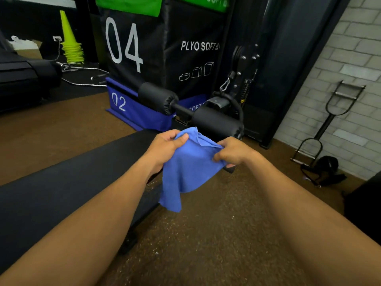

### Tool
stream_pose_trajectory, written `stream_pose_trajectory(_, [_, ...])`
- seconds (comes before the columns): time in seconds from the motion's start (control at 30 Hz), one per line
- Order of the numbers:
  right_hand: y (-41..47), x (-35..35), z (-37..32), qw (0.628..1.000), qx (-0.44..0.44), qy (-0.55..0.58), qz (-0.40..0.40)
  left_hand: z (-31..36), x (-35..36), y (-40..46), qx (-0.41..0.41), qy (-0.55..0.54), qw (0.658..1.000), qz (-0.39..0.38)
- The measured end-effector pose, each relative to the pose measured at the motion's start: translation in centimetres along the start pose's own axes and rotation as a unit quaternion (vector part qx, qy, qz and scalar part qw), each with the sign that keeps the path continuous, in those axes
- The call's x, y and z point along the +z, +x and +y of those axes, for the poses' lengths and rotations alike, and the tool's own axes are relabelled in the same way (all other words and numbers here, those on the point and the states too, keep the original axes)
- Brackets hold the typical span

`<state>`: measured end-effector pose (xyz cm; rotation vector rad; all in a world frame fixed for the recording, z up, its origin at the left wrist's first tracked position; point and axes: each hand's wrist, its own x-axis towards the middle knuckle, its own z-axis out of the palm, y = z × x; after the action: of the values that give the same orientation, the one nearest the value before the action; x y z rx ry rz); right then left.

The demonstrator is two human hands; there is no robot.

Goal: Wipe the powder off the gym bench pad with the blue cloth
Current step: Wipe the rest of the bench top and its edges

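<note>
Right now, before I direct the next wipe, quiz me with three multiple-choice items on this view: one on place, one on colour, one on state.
1. Where is the blue cloth?
A. Flat on the bench pad
B. Held up in the air near the pad's far end
C. On the floor

2. What colour is the stack of cones?
A. Orange
B. Yellow-green
C. White

3. How is the cloth held?
A. By both hands
B. By one hand
C. By neither

Key: 1 B, it hangs beside the bench pad. 2 B, bright yellow-green. 3 A, the left hand and right hand each pinch a top corner.
</note>
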<state>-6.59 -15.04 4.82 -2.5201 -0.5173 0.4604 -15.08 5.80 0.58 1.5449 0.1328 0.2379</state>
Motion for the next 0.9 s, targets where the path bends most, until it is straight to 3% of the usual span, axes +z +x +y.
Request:
stream_pose_trajectory(0.2, [2.8, -2.9, 3.2, 0.983, 0.018, 0.178, 0.045, -0.3, -1.3, 4.9, 0.008, 0.035, 0.999, 0.019])
stream_pose_trajectory(0.5, [5.5, -4.9, 4.8, 0.952, -0.041, 0.298, 0.06, -1.3, -1.1, 11.0, 0.019, 0.101, 0.994, 0.042])
stream_pose_trajectory(0.67, [6.9, -7.8, 4.8, 0.929, -0.061, 0.346, 0.117, 0.8, 0.7, 14.5, 0.032, 0.086, 0.995, 0.039])
stream_pose_trajectory(0.9, [10.1, -10.9, 5.6, 0.912, -0.009, 0.362, 0.193, 3.0, 4.7, 19.4, 0.035, -0.015, 0.999, 0.038])
